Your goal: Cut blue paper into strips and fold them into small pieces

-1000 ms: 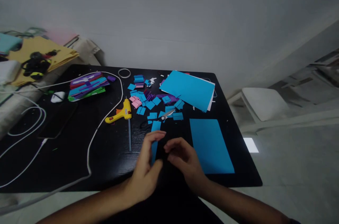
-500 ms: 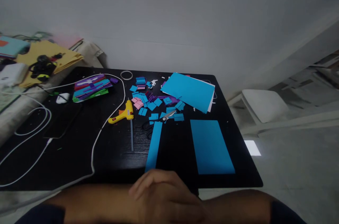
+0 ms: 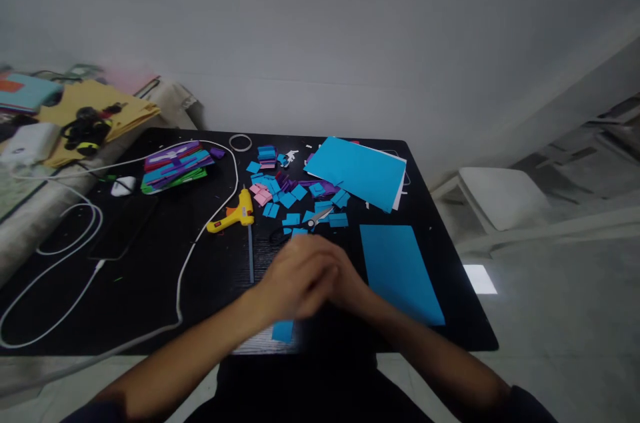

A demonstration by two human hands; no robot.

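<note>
My left hand and my right hand are clasped together over the front middle of the black table, fingers curled and slightly blurred. Nothing shows between them, though their inner sides are hidden. Beneath them lies a blue paper strip, mostly covered. Just beyond are scissors among small folded blue pieces. To the right a blue sheet lies flat. A yellow glue gun with a grey stick below it rests to the left.
A larger blue sheet lies on white paper at the back right. Folded coloured papers, a phone and a white cable occupy the left. A white stool stands right of the table.
Both hands have moved forward and up from the table's front edge, still joined, and now cover most of the blue strip. The view has shifted slightly.
</note>
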